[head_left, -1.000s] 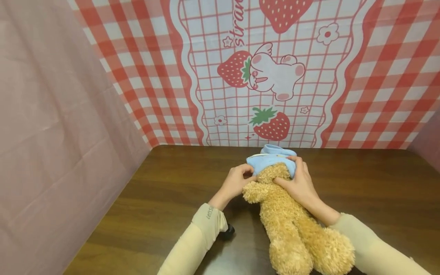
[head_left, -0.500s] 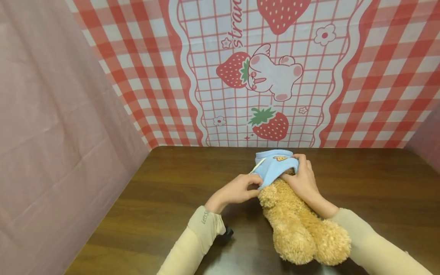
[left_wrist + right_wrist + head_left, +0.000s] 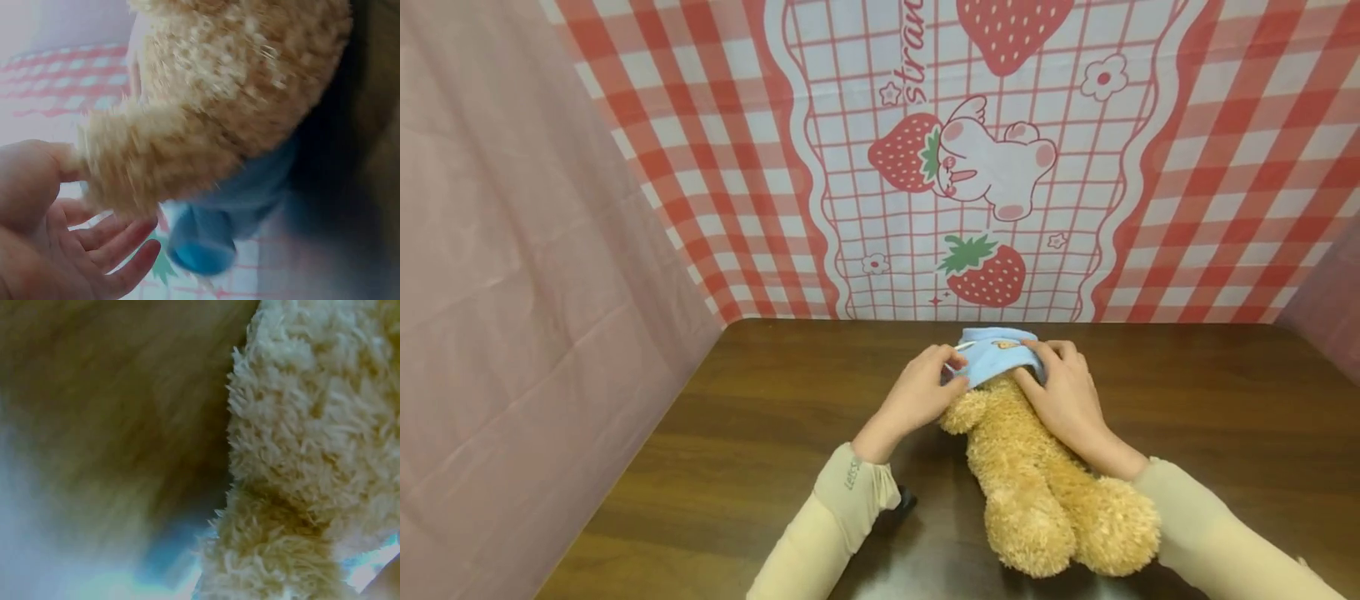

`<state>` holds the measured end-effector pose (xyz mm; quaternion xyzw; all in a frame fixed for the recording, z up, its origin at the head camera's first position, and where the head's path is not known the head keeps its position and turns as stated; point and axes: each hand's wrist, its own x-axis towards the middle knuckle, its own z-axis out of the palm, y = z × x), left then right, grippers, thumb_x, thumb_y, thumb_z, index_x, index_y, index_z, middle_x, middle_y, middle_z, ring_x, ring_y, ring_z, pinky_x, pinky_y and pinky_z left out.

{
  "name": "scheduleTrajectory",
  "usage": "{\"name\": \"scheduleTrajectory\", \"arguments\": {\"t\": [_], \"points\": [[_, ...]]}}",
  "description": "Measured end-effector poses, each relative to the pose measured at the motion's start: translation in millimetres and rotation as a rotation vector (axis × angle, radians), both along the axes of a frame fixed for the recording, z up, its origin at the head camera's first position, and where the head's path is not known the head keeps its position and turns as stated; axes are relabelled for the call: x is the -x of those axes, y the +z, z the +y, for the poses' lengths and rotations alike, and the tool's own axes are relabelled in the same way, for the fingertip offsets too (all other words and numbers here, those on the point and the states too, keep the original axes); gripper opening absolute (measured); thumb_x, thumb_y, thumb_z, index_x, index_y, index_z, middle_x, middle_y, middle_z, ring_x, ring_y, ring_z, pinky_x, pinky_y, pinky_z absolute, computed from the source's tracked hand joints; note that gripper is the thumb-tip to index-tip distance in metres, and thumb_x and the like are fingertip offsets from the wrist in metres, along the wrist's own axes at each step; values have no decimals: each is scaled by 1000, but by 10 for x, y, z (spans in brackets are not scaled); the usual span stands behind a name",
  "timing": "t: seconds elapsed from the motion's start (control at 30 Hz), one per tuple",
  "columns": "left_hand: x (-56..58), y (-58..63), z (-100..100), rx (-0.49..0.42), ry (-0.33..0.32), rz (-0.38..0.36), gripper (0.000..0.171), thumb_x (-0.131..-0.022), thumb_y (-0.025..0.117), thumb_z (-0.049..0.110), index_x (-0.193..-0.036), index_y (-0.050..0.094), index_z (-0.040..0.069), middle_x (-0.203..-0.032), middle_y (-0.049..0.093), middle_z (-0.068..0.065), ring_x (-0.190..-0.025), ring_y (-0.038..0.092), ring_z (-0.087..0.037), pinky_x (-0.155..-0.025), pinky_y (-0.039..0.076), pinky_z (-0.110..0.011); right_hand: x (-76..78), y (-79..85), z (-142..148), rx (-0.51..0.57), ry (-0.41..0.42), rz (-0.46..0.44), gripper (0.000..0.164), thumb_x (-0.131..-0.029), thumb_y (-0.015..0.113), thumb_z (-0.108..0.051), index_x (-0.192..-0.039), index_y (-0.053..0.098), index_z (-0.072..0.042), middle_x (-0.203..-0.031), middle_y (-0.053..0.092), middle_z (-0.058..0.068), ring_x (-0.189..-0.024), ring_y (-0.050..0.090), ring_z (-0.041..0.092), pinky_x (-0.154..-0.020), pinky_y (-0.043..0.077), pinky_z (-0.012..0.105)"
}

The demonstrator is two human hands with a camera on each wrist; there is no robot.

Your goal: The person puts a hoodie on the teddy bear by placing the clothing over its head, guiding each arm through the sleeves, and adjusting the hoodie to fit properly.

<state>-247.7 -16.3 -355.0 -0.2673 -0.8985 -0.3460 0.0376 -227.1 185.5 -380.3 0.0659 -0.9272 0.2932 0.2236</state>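
A curly tan teddy bear (image 3: 1030, 467) lies on the table with its legs toward me. A small light-blue doll shirt (image 3: 988, 365) with a yellow print covers its head end, so the head is hidden. My right hand (image 3: 1067, 404) grips the shirt's right side, thumb against the bear's upper body. On the other side, my left hand (image 3: 917, 392) is at the shirt's lower left edge, beside the bear's arm. In the left wrist view its fingers (image 3: 122, 247) are spread loosely below that furry arm (image 3: 156, 156), thumb at the paw; a blue sleeve (image 3: 203, 247) hangs beyond.
The brown wooden table (image 3: 760, 433) ends at a red-and-white checked strawberry cloth (image 3: 752, 208) behind. A pink curtain (image 3: 535, 292) hangs at the left. A black object (image 3: 906, 500) shows by my left cuff.
My left hand, which was pinching the shirt's lower left edge, has let go and moved up slightly. The bear's left arm shows more, and the shirt edge has lifted.
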Motion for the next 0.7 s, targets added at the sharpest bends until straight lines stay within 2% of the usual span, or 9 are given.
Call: {"name": "scheduleTrajectory", "arguments": {"t": [0.07, 0.13, 0.27, 0.4, 0.57, 0.7], "points": [[-5, 40, 93, 47, 11, 41, 36, -85, 62, 25, -117, 53, 10, -113, 52, -5, -102, 51, -17, -82, 45, -26, 4, 21, -19, -24, 33, 67, 38, -92, 50, -20, -126, 53, -3, -119, 49, 22, -107, 45, 40, -81, 38, 55], [-4, 56, 195, 134, 43, 87, 51, -82, 65, 32, -125, 48, 9, -120, 47, -7, -108, 47, -19, -86, 43, -28, 13, 38, -44, -51, 70, 125, 33, -91, 49, -10, -123, 56, -3, -117, 54, 19, -107, 49, 38, -83, 40, 54], [28, 21, 345, 294, 149, 128, 71, -78, 68, 44, -133, 39, 10, -124, 43, -8, -109, 45, -20, -89, 42, -32, -6, 36, -105, -76, 163, 207, 29, -89, 51, 0, -116, 60, 0, -111, 57, 17, -104, 54, 34, -82, 45, 50], [66, -21, 396, 313, 189, 116, 72, -76, 70, 41, -134, 39, 10, -122, 42, -8, -107, 46, -19, -89, 42, -33, -72, 10, -138, -91, 199, 250, 27, -86, 55, 4, -112, 62, 2, -106, 57, 15, -101, 55, 31, -79, 47, 46], [87, -33, 412, 322, 200, 141, 67, -76, 71, 26, -133, 40, 12, -127, 39, -8, -111, 44, -20, -88, 42, -34, -141, 15, -157, -129, 230, 263, 27, -84, 57, 4, -111, 63, 0, -110, 57, 14, -104, 53, 34, -81, 45, 50], [84, -36, 424, 361, 221, 164, 64, -72, 70, 19, -130, 43, 14, -127, 41, -7, -112, 43, -21, -88, 41, -33, -192, 33, -165, -147, 243, 269, 23, -84, 58, 3, -106, 65, -2, -106, 60, 13, -101, 55, 33, -81, 45, 50]]}}
